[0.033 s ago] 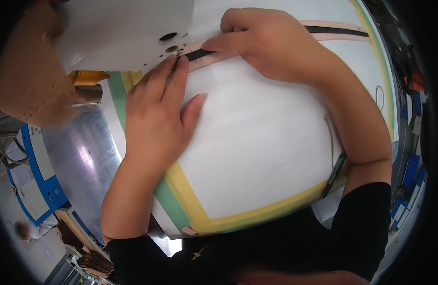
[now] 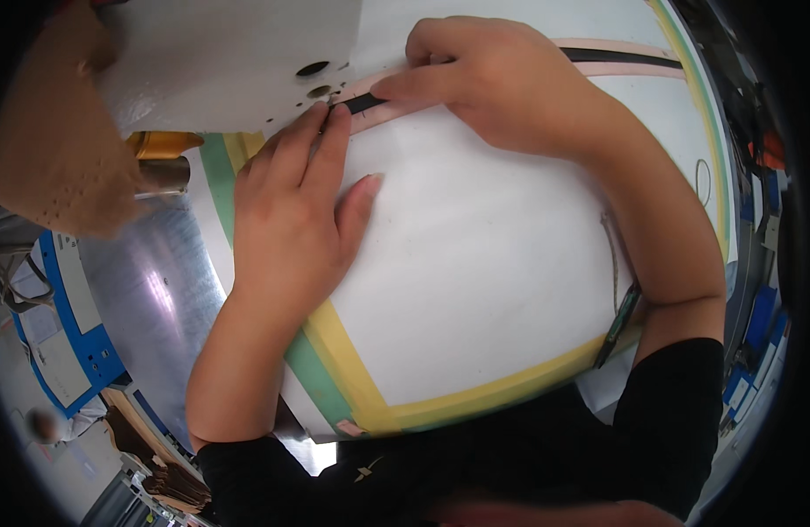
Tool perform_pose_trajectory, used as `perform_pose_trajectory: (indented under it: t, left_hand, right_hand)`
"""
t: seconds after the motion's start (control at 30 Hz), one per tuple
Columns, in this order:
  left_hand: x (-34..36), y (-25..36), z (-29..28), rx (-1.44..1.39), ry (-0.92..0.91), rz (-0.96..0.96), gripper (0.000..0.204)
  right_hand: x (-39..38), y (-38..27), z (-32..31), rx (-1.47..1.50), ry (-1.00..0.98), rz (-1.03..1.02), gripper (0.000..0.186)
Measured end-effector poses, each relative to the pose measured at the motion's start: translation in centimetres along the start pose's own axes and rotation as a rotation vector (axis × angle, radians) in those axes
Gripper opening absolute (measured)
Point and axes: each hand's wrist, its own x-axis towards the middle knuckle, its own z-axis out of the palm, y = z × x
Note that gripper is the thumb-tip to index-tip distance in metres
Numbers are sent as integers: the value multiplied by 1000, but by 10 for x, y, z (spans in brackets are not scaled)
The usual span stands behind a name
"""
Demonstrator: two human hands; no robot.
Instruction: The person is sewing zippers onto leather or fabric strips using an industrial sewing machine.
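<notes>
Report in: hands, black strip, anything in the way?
Left hand: fingertips at black strip. Right hand: curled over strip. Strip: lying along pink band. Pale machine close by left hand.

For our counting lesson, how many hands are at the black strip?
2: the left hand at the left of the black strip; the right hand farther right, over it. No others show.

left hand [image 2: 291, 204] lies palm down, pointing forward; right hand [image 2: 502, 83] curls, turned left.

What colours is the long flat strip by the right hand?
The long flat strip: black middle, pink edges; best in head view.
</notes>
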Motion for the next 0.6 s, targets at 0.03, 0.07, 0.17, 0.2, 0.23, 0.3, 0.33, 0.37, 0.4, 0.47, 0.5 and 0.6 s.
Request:
perform_pose_trajectory:
  t: [0.03,0.07,0.17,0.2,0.23,0.3,0.33,0.37,0.4,0.47,0.5,0.6]
  left_hand:
    - [0,0,0,-5,-9,0,60]
    - [0,1,0,-5,-8,0,60]
    - [0,2,-2,27,-23,-3,60]
    - [0,3,-2,34,-34,-7,60]
    - [0,3,-2,40,-45,-11,60]
    - [0,3,-2,34,-48,-11,60]
    - [0,3,-2,22,-58,-14,59]
    - [1,3,-1,24,-56,-9,59]
    - [1,3,-1,5,-39,-4,59]
    - [1,2,-1,-13,-23,1,58]
    - [0,2,-1,-33,-15,-14,58]
    - [-1,3,0,-31,-10,-30,57]
  right_hand:
    - [-1,0,2,1,14,-30,26]
    - [-2,1,4,-16,4,-43,30]
    - [-3,2,5,-6,12,-67,29]
    - [-3,3,4,-8,14,-68,29]
    - [-2,3,4,-4,19,-73,29]
    - [-2,3,4,-5,27,-77,29]
    - [-3,3,3,-5,9,-63,29]
    - [-3,3,3,-4,-9,-48,29]
    - [-3,4,3,-7,-8,-46,29]
    - [-3,5,3,-7,-17,-46,29]
    - [-4,5,3,8,-8,-51,29]
    - [-4,7,5,19,4,-58,28]
